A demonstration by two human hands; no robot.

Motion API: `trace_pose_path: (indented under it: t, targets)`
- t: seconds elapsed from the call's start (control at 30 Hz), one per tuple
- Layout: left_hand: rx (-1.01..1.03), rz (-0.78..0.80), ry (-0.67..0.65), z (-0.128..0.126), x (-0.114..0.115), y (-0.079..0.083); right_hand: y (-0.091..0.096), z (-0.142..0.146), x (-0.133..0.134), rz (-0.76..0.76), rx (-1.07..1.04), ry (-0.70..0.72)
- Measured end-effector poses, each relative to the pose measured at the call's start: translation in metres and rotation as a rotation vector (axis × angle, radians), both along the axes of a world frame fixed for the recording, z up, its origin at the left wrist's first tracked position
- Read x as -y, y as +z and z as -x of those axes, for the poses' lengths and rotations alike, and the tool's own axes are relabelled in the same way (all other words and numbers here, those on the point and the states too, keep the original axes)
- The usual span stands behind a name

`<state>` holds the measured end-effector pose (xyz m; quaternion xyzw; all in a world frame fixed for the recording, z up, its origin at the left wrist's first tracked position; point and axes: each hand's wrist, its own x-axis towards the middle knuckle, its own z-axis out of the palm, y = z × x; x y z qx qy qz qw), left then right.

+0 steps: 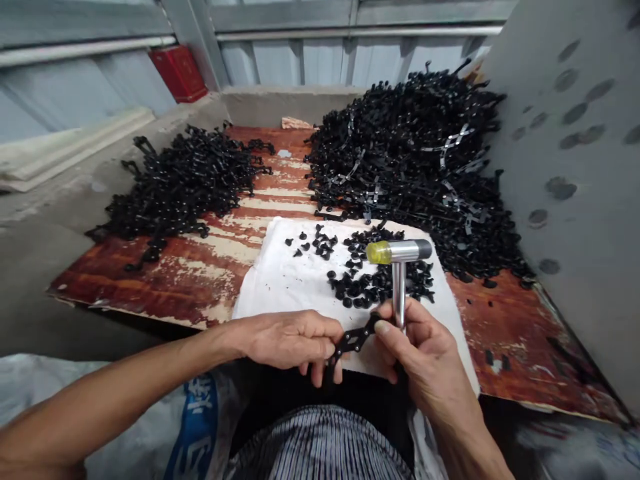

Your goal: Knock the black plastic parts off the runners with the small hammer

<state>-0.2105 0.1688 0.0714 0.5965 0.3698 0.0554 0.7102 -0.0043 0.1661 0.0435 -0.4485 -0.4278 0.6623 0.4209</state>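
Note:
A black riveted scissor linkage (pixel 356 339) stretches between my hands over the near edge of a white cloth (pixel 280 287). My left hand (pixel 295 340) is closed around its left end, with part of it hidden under the fingers. My right hand (pixel 425 347) pinches the other end between thumb and fingertips. The same hand also grips a small two-faced mallet (pixel 400 287), upright, its silver head carrying a yellow face and a dark grey one. The lower handle is hidden by the hand. Small black caps (pixel 357 287) lie scattered on the cloth just beyond my hands.
A large heap of black linkages (pixel 400 147) rises at the back right, with some silvery pieces in it. Another heap (pixel 185 180) sits at the left on the worn red-brown board (pixel 200 280). A grey panel (pixel 570 167) borders the right. A red box (pixel 179 73) stands back left.

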Motion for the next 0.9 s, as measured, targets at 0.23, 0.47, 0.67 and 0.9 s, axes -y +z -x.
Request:
trace_pose_path:
  t: [0.23, 0.47, 0.67, 0.9]
  targets:
    - [0.047, -0.081, 0.140, -0.010, 0.007, 0.001, 0.002, 0.020, 0.003, 0.020, -0.035, 0.000]
    - [0.026, -0.108, 0.370, 0.009, -0.005, -0.004, -0.001, 0.020, 0.000, -0.006, -0.093, -0.086]
    - [0.148, -0.126, 0.434, 0.017, -0.033, -0.004, -0.005, 0.010, -0.003, -0.001, -0.163, -0.291]
    - [-0.005, -0.155, 0.418, 0.028, -0.039, -0.001, -0.004, 0.007, -0.005, 0.041, -0.212, -0.306]
